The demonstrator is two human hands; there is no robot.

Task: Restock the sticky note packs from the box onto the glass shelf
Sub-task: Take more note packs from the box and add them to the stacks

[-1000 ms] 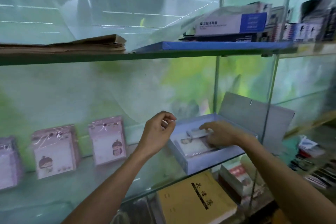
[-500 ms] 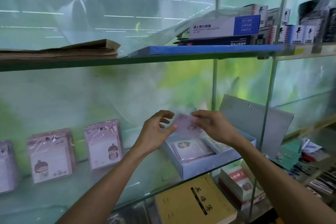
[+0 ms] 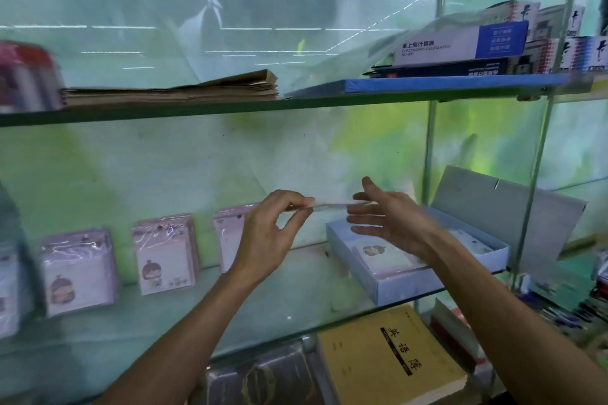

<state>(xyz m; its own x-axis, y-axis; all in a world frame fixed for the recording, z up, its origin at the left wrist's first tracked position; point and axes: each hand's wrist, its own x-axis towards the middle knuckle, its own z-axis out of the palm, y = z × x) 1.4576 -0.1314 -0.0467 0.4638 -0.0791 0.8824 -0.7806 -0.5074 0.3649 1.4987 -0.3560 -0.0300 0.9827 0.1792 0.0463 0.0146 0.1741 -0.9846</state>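
A pink sticky note pack (image 3: 330,206), seen edge-on and blurred, is pinched by its left end in my left hand (image 3: 268,240) above the glass shelf (image 3: 279,312). My right hand (image 3: 386,217) is just right of the pack with fingers spread; its fingertips are near the pack's right end, with no visible grip. Below it sits the open pale blue box (image 3: 414,288) with more packs (image 3: 378,255) inside. Three packs stand leaning against the back glass: (image 3: 79,270), (image 3: 164,253), and one (image 3: 228,240) partly hidden behind my left hand.
An upper glass shelf (image 3: 197,110) carries a brown paper stack (image 3: 184,92), a blue board (image 3: 427,85) and a calculator box (image 3: 460,43). The box's grey lid (image 3: 500,210) stands open at the right. A yellow notebook (image 3: 388,358) lies on the shelf below.
My right hand lifted a pack out of the box and passed it leftward. My left hand has taken it, and the right hand has opened.
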